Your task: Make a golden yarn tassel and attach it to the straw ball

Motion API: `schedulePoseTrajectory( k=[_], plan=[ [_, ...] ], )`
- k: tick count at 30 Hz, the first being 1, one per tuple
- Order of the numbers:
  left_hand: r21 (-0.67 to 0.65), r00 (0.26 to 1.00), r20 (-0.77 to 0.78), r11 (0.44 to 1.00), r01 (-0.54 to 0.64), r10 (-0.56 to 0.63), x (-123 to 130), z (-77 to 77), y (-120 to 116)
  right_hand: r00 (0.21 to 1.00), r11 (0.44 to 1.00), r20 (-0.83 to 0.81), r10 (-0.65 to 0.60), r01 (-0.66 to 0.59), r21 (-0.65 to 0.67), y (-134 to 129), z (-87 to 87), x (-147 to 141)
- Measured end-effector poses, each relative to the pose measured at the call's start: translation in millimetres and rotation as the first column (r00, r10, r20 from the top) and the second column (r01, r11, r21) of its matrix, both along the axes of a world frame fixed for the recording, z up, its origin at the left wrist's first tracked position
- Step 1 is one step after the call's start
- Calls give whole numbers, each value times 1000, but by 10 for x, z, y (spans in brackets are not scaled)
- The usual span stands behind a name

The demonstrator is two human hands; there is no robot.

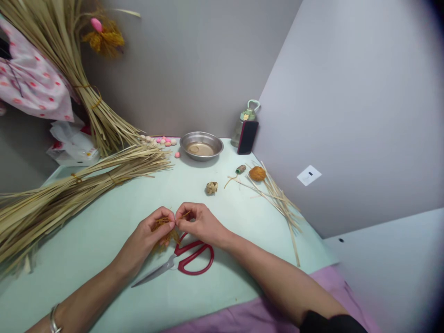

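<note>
Head view shows both bare hands working over a pale green tabletop [244, 215], fingertips meeting or nearly so. The left hand [147, 236] pinches a loose, golden-brown fibre tuft [169, 239] between thumb and fingers, with frayed ends hanging below the palm. The right hand [203, 226], just to its right, has thumb and forefinger pressed together on a thin golden-brown strand [187, 214]; whether it joins the tuft, I cannot tell.

Just on the near side of the hands lie red-handled metal scissors [171, 262], blades pointing left and near, one handle loop partly behind the right hand. Beyond the hands sits a small, beige, knobbly ball [212, 188]. Farther right are a small green-and-brown cylinder [240, 169] and a rounded, golden-orange ball [257, 174], beside scattered pale straw strips [282, 203].

At the far side stands a round, shallow steel bowl [201, 157], with pink and cream pebble-like pieces [167, 141] to its left. Right of the bowl, a dark-screened phone [248, 138] leans by a green-lidded clear bottle [237, 133]. A tied, pale straw bundle [114, 175] lies along the left side.
</note>
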State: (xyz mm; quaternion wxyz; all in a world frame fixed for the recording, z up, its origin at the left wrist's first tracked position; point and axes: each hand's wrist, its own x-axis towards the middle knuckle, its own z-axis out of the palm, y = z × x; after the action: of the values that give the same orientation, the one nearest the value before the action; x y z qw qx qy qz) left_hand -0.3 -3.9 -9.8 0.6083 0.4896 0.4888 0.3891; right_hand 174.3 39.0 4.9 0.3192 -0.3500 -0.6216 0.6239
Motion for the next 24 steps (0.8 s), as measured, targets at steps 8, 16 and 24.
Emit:
schedulePoseTrajectory(
  k=[8, 16, 24],
  plan=[
    [-88, 978, 200, 995, -51, 67, 3, 96, -17, 1000, 1000, -13, 21, -21, 12, -18, -57, -23],
    [-89, 959, 248, 989, -121, 140, 35, 175, -12, 995, 997, -102, 22, -30, -72, 24, -94, -12],
    [-37, 968, 198, 988, -152, 156, 40, 163, -15, 986, 990, -168, -10, -14, -142, 42, -78, -28]
  ],
)
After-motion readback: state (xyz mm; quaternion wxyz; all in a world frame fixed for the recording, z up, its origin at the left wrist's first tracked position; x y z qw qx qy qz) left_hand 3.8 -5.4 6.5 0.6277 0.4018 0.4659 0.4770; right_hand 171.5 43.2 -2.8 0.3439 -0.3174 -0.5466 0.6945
